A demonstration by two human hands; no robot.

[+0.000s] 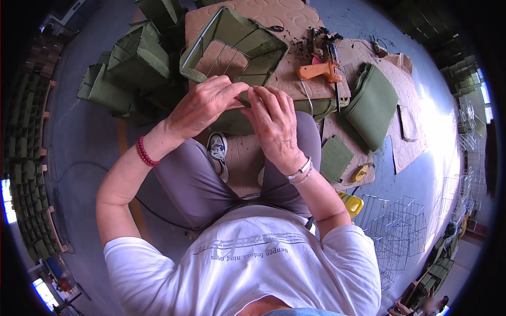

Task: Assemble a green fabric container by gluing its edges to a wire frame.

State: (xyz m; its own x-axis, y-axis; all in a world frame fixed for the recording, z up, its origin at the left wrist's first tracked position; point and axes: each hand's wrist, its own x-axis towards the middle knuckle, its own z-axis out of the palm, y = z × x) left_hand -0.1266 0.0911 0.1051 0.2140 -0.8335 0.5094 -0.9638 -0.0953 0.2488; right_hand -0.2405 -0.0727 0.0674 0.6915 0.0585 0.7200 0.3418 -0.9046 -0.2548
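Note:
A green fabric basket with a metal wire frame lies tilted on a cardboard-covered surface in front of me, its opening facing me. At its near edge my left hand is closed, thumb and fingers pinched on the green fabric. Close beside it, fingers bent, my right hand pinches the same bit of fabric. The two sets of fingertips almost touch. What exactly lies between them is largely hidden by the fingers.
An orange glue gun with a white cord rests right of the basket, near black scraps. Folded green fabric lies farther right. Green fabric baskets stand at left. Wire frames and a yellow container are at lower right.

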